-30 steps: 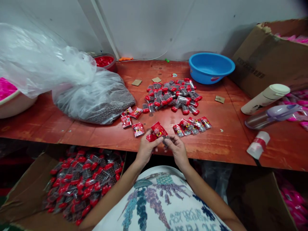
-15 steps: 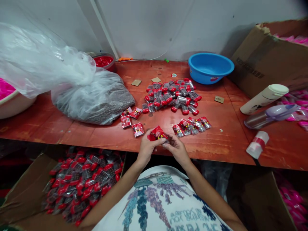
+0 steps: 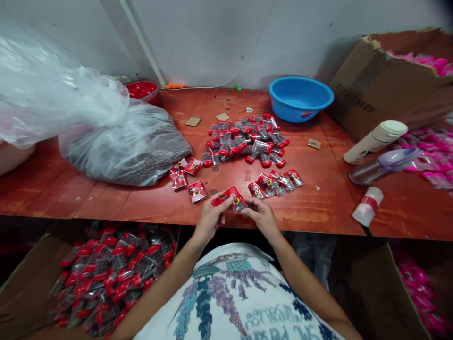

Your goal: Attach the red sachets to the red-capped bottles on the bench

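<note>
A small red printed packet [image 3: 236, 200] with a dark lower part is held between my hands over the table's front edge. My left hand [image 3: 210, 218] grips its left side, thumb on top; more red shows under that thumb, but I cannot make out whether it is a separate piece. The fingers of my right hand [image 3: 262, 216] pinch the right edge. Just beyond lies an overlapping row of similar filled packets [image 3: 276, 184]. Left of my hands are small stacks of red printed cards [image 3: 197, 191]. Farther back is a heap of clear little containers with red caps [image 3: 244, 139].
A knotted clear bag of dark beads [image 3: 130, 146] lies at left, near a red-filled bowl [image 3: 155, 97]. Behind right stand a blue basin [image 3: 300, 101] and a carton [image 3: 375, 89]. Bottles [image 3: 371, 144] and a roll [image 3: 368, 208] lie at right. Below left, a box [image 3: 31, 293] holds red-capped containers.
The packet has turned and shows more of its face and dark lower part. My hands have shifted slightly apart around it. The whole view has moved a little to the right.
</note>
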The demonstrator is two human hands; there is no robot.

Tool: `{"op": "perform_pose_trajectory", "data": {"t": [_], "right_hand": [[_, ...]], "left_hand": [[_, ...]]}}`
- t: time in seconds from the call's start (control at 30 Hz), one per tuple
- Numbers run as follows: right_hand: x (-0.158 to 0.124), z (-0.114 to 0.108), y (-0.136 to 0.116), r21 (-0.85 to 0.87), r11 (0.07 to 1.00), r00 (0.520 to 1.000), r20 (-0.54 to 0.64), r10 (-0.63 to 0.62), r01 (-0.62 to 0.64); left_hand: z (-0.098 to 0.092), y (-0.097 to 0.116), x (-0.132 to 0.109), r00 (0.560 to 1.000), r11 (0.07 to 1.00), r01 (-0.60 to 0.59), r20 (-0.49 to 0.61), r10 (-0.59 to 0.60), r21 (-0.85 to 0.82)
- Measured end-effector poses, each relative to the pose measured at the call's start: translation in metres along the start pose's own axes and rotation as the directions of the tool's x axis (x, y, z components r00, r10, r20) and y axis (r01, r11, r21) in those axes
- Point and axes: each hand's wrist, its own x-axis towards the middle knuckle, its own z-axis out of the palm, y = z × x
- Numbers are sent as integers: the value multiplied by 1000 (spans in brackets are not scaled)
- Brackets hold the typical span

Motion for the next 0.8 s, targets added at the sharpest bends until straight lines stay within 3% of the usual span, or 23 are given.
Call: {"op": "perform_pose_trajectory", "data": {"t": [0.2, 0.5, 0.63, 0.73, 0.8], "right_hand": [[-8, -5, 4, 123, 989, 995, -61, 84, -76], [-19, -33, 18, 66, 996, 980, -187, 72, -60], [-18, -58, 10, -311, 947, 980, -146, -135, 84], [-2, -94, -14, -653, 732, 915, -149, -376, 195], [15, -119, -34, -801, 580, 873, -167, -458, 151]], "left_hand": [[10, -4, 8, 998, 999, 30, 58, -28, -36], [41, -17, 14, 980, 996, 94, 177, -91, -8], [43, -23, 24, 974, 986, 121, 176, -139, 111], [44, -23, 36, 986, 987, 103, 119, -118, 126], [46, -19, 43, 986, 982, 118, 96, -133, 150]]}}
